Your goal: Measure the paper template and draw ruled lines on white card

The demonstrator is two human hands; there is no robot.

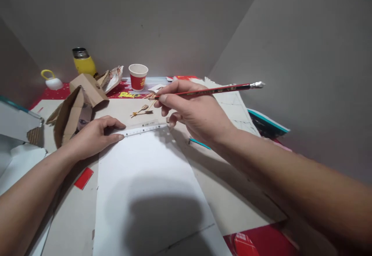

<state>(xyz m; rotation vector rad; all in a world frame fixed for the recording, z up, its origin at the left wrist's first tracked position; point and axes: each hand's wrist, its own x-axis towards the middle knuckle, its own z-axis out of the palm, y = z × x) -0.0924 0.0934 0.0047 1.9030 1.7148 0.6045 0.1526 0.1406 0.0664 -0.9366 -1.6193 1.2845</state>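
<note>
A clear plastic ruler (pixel 133 132) lies across the upper part of a white sheet (pixel 136 163). My left hand (pixel 95 136) grips its left end between thumb and fingers, low against the surface. My right hand (pixel 194 110), raised over the ruler's right end, holds a red and black pencil (pixel 216 90) with a silvery end pointing right. The pencil's tip is toward the left, and I cannot make out whether it touches anything. The lower fingers of that hand are close to the ruler's end. A dark pencil line (pixel 188 236) crosses the sheet near the bottom.
Beyond the ruler are small stick pieces (pixel 142 112), a red and white paper cup (pixel 138 78) and a yellow bottle (pixel 84 63). Folded cardboard (pixel 72 118) stands left, near a red piece (pixel 84 178). A teal strip (pixel 200 143) lies right. Grey walls close off the back.
</note>
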